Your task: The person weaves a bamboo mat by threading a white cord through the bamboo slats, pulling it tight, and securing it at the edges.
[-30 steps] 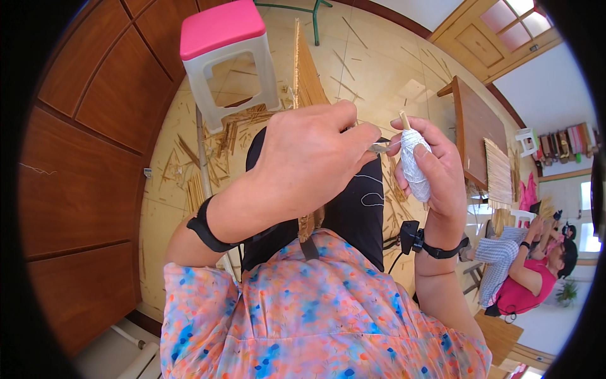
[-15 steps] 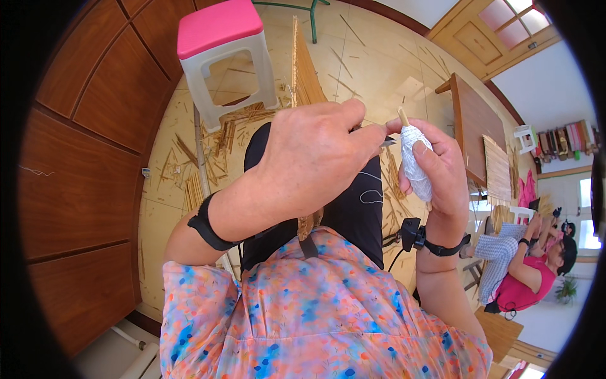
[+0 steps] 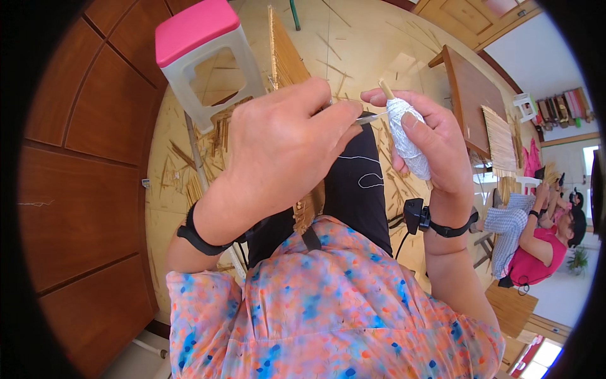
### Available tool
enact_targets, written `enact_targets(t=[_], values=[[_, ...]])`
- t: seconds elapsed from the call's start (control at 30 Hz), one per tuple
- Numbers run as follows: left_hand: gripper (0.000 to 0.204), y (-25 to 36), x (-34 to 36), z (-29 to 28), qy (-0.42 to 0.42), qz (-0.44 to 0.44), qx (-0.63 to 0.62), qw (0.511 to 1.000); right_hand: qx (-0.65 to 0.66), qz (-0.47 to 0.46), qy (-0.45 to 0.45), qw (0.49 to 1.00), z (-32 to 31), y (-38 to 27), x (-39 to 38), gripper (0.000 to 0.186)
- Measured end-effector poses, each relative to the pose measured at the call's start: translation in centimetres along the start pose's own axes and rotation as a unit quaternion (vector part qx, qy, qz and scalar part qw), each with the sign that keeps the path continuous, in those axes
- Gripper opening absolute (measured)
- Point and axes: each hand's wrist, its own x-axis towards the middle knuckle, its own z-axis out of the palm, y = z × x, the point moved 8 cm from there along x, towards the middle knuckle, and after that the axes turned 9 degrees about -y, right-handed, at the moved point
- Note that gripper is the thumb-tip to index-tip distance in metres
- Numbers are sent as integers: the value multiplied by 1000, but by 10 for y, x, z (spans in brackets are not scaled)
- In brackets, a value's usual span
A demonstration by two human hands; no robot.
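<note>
My right hand (image 3: 439,142) is closed around a spool of white thread (image 3: 407,139), wound thickly on a thin stick whose pale end pokes out at the top. The fingers of my left hand (image 3: 284,145) are pinched around a small pointed metal blade (image 3: 366,118); its handle is hidden in the palm. A strand of white thread spans from the blade to the spool. Beneath the hands, a loose white thread (image 3: 372,181) lies looped over my black trousers (image 3: 350,202). Between my knees stands a reed panel (image 3: 293,54), partly covered by my left hand.
A pink-topped white stool (image 3: 199,31) stands ahead on the left, beside brown wooden cabinets (image 3: 82,196). Reed scraps (image 3: 180,155) litter the floor. At right are a wooden table (image 3: 464,95), a reed mat (image 3: 499,139) and a seated person in pink (image 3: 536,252).
My left hand has moved left and slightly up, away from the spool, so more of the blade and the strand shows. The view has shifted somewhat.
</note>
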Motion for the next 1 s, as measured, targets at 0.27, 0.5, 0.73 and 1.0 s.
enact_targets(t=[0.27, 0.5, 0.73, 1.0], values=[[25, 0, 2, 4, 0, 12, -4, 1000, -7, -2, 11, 1000, 0, -4, 1, 40], [26, 4, 0, 8, -6, 20, 42, 999, -17, -11, -26, 999, 5, -5, 0, 44], [25, 5, 2, 7, 0, 18, -1, 1000, -26, -17, 14, 999, -4, -5, -4, 44], [26, 7, 4, 7, -27, 5, 5, 1000, 13, 9, 19, 1000, -9, 4, -6, 43]])
